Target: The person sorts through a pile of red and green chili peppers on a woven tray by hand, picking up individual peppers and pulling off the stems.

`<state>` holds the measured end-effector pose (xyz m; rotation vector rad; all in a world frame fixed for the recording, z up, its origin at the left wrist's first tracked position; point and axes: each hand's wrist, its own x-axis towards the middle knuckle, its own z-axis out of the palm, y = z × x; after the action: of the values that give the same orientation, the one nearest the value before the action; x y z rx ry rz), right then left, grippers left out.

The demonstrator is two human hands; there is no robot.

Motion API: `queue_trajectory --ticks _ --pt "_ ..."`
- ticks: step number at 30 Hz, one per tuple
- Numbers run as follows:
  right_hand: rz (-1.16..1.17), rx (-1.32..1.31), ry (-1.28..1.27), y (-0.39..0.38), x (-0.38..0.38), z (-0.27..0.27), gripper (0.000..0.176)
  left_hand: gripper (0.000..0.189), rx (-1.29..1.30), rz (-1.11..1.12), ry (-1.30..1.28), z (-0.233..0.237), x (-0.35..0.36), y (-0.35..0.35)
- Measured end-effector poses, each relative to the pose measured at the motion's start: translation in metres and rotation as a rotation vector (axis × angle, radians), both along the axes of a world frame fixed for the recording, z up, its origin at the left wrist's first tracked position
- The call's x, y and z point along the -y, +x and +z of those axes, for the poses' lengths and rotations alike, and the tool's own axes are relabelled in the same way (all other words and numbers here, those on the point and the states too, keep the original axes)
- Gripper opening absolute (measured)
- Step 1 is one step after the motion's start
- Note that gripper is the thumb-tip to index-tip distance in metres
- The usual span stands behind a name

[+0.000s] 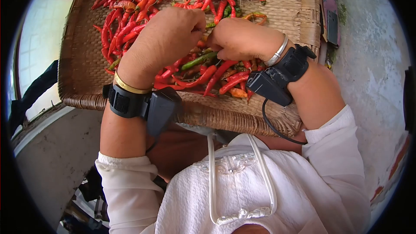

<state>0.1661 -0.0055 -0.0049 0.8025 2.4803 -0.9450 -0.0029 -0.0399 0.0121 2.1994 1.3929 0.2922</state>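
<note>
Many red chilies [201, 78], with a few green and orange ones among them, lie in a woven basket tray [286, 4]. Over the middle of the pile, my left hand [173, 32] is closed, its fingers curled inward and their tips hidden. Close to its right, my right hand [242, 39] is bent in, also closed, and what its fingers hold, if anything, is hidden. A green chili [199, 60] lies just below the two hands. Each wrist wears a bracelet and a black strapped device.
The tray's thick woven rim [234, 119] runs close in front of my body. A phone [332, 27] and other flat items lie beyond the tray's right edge. A pale wall or floor surface is at the right, and a window is at the left.
</note>
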Motion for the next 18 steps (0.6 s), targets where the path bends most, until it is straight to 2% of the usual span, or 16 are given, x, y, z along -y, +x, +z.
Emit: queue_trajectory --ticks 1,3,4,6,8,10,12,13,15,17,18 --pt "0.002 0.000 -0.001 0.002 -0.003 0.004 0.019 0.012 0.097 -0.005 0.090 0.008 -0.002 0.000" --pt "-0.115 -0.281 -0.024 0.008 -0.009 0.008 0.018 0.009 0.332 0.115 0.029 0.013 -0.007 -0.007" --pt "-0.110 -0.281 -0.024 0.009 -0.013 0.007 0.018 0.008 0.459 0.198 -0.012 0.017 -0.008 -0.009" --pt "-0.231 -0.431 -0.021 0.009 -0.022 0.005 0.018 0.014 0.405 0.261 0.057 0.021 -0.007 -0.010" --pt "-0.214 -0.427 0.024 0.012 -0.026 0.012 0.020 0.020 0.539 0.300 0.017 0.016 -0.008 -0.008" --pt "-0.438 -0.615 -0.238 0.013 -0.028 0.015 0.025 0.020 0.307 0.271 -0.052 0.020 -0.006 -0.005" --pt "-0.426 -0.558 -0.206 0.025 -0.037 0.035 0.028 0.020 0.175 0.269 0.066 0.021 -0.005 -0.003" --pt "-0.477 -0.501 -0.201 0.030 -0.043 0.044 0.022 0.020 0.176 0.270 0.066 0.019 -0.006 -0.006" --pt "-0.530 -0.440 -0.197 0.041 -0.052 0.053 0.021 0.019 0.283 0.308 0.295 0.020 -0.010 -0.008" --pt "-0.867 -0.578 -0.164 0.049 -0.058 0.056 0.022 0.016 0.281 0.306 0.356 0.037 -0.005 -0.004" --pt "-0.866 -0.580 -0.164 0.052 -0.061 0.053 0.022 0.014 0.278 0.303 0.417 0.046 -0.003 -0.001"
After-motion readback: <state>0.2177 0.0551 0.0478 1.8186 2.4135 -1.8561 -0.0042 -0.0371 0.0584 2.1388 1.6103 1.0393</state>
